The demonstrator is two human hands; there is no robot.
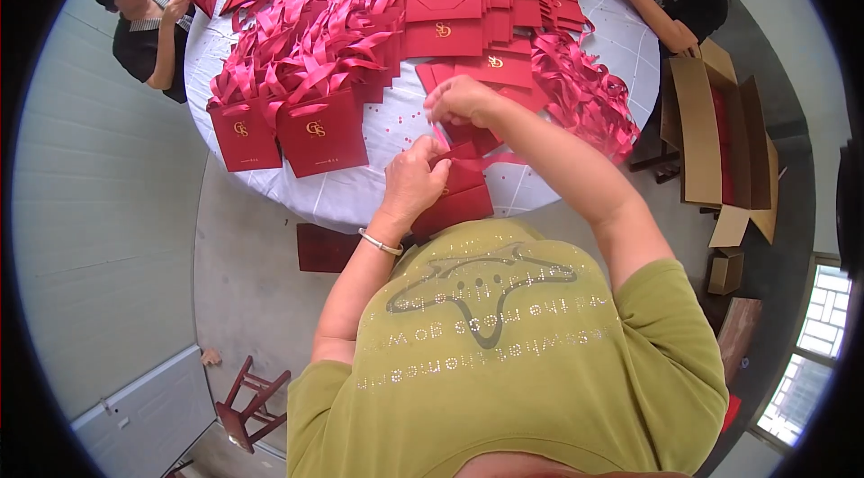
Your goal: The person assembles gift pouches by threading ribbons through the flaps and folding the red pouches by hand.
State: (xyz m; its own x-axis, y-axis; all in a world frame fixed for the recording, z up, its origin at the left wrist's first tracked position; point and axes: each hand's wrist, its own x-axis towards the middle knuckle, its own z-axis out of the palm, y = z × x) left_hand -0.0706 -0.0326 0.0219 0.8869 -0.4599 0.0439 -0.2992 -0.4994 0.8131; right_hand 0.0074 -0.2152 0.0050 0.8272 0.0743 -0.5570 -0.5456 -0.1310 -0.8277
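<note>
A red paper gift bag (468, 202) with gold print leans at the near edge of the table, against my shirt. My left hand (416, 179) is closed at the bag's upper edge, pinching a pink ribbon (441, 136). Just above it, my right hand (463, 103) is raised with its fingers pinched together at the ribbon's upper end. A strip of ribbon also runs off to the right from the bag's top. Past my hands lie flat red bags (445, 35) in overlapping stacks.
Red bags with ribbon handles (322, 131) crowd the left of the round white-covered table (310, 201). Loose ribbons (585, 91) are heaped at right. Two people work across the table, one holding a red bag. An open cardboard box (697, 136) stands right; a wooden stool (252, 401) lower left.
</note>
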